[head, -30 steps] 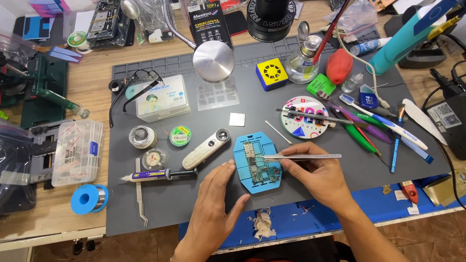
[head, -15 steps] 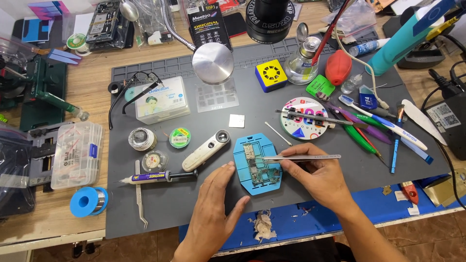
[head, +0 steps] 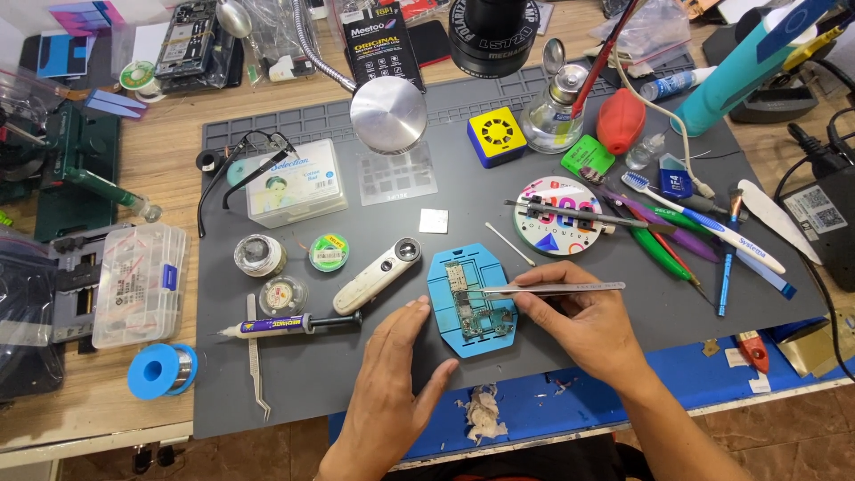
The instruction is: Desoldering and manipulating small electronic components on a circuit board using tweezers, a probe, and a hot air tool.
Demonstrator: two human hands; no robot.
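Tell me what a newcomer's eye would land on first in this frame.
Front and centre on the grey work mat, a blue holder carries a small circuit board. The right hand points metal tweezers at the board, while the left hand rests flat beside the holder. To the right lies a fan of brushes and pens; a blue solder spool sits at the far left.

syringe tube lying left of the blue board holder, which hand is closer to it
Left. The left hand lies flat just below and right of the syringe tube. The right hand holds tweezers beyond the blue board holder, farther off.
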